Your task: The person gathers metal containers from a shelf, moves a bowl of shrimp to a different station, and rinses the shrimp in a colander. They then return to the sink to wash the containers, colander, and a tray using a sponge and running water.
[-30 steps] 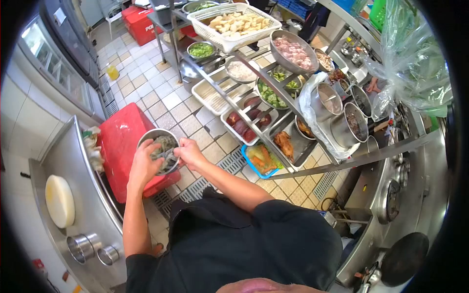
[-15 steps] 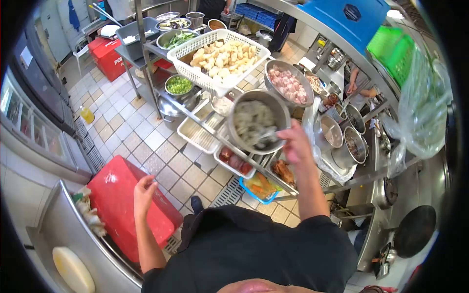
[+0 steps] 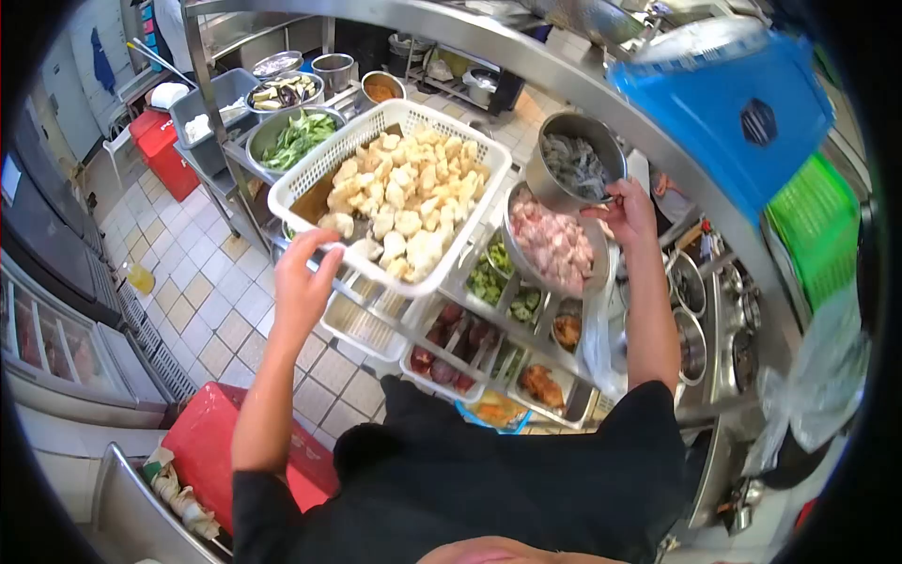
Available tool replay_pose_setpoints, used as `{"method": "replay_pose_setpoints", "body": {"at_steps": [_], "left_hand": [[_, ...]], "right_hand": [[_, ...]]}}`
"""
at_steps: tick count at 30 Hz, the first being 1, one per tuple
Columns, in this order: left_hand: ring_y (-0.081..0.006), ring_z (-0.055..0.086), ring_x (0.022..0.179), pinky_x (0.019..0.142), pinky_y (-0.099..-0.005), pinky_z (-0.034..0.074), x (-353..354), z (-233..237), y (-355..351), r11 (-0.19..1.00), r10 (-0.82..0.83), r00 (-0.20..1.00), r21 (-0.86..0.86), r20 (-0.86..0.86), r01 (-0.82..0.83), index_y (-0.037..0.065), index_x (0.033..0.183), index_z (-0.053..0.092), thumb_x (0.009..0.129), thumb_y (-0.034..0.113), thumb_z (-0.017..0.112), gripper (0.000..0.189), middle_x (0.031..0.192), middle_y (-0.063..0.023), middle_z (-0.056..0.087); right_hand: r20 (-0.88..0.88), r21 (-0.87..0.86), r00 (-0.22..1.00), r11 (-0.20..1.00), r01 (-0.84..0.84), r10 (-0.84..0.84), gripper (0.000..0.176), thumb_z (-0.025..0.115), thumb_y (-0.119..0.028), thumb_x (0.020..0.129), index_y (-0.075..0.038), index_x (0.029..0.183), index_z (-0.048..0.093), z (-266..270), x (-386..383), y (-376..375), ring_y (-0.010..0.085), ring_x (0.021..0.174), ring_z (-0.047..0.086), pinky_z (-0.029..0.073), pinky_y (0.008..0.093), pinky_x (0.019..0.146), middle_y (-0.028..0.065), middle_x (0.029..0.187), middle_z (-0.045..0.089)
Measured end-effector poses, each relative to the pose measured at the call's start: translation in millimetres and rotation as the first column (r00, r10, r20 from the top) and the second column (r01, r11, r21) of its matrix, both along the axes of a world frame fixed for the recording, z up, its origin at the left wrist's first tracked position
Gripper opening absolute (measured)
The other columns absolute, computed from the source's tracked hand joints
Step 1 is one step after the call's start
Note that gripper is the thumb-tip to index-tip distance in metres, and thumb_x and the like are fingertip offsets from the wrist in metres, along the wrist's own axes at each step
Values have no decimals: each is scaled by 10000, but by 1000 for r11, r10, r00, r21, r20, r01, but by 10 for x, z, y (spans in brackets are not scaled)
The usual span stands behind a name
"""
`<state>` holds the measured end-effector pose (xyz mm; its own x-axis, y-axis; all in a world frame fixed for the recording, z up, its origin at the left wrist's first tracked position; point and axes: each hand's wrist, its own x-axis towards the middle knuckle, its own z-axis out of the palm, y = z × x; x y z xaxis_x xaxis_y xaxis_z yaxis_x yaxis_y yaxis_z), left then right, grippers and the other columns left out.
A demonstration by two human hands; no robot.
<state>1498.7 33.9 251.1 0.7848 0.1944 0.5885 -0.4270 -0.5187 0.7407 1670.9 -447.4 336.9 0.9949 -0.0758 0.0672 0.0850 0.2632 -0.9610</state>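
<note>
My right hand [image 3: 628,214] grips the rim of a round steel pot [image 3: 540,174], tilted toward me, with grey pieces that look like raw shrimp [image 3: 575,162] inside. The pot is over the far edge of a metal bowl [image 3: 517,258] of pink raw meat chunks [image 3: 550,240]. My left hand [image 3: 308,274] is closed at the near left corner of a white perforated plastic basket [image 3: 432,282]. Pale yellow, lumpy chunks [image 3: 404,197] fill much of this basket, which sits on the steel shelf.
Bowls of green leaves [image 3: 299,139] and sliced eggplant [image 3: 282,91] stand behind the basket. Trays of dark red pieces [image 3: 451,348] and browned meat [image 3: 542,385] lie below. A steel rail [image 3: 451,33] crosses above; a blue bin [image 3: 733,122] is at right. A red box [image 3: 202,437] stands lower left.
My right hand has carried the pot up and right, from beside the basket to over the meat bowl. My left hand has risen from above the red box to the basket's corner.
</note>
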Motion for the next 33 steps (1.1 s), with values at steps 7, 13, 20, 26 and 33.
{"method": "replay_pose_setpoints", "body": {"at_steps": [7,13,20,26,33], "left_hand": [[-330,655,954,838,-447,495,2939,536,-1175,924,-170,985,343,-32,171,43,967,714,848,344,685,325,995,-168,695],[-337,645,1019,886,-475,480,4944,-54,-2122,864,-87,928,437,-362,251,41,992,713,844,305,656,309,1050,-186,687],[-337,646,1029,887,-466,490,5446,-592,-2102,844,61,866,489,-496,220,40,997,716,844,271,639,288,1063,-189,685],[-337,648,1038,888,-457,499,5670,-761,-1748,839,144,858,521,-492,158,38,1001,719,843,241,625,274,1075,-191,684],[-337,650,1047,890,-448,508,5892,-848,-1302,839,233,847,539,-477,73,37,1006,723,843,206,608,261,1089,-194,683]], "right_hand": [[-2,82,1000,996,-17,18,107,622,-145,861,-80,895,544,-188,835,-255,184,632,583,581,614,683,19,762,537],[-48,66,997,996,58,-55,99,603,-115,853,-79,905,528,-345,1067,-405,218,644,590,587,614,660,40,775,535],[-75,36,991,993,114,-111,103,581,-80,843,-77,917,510,-437,1220,-363,256,657,599,595,614,632,65,790,532],[-82,15,989,992,125,-124,118,563,-51,834,-75,927,494,-378,1445,-189,289,669,606,601,613,609,86,803,530],[-178,29,980,995,97,-90,121,544,7,793,-46,852,452,-214,1737,343,201,611,525,576,672,640,75,749,458]]}}
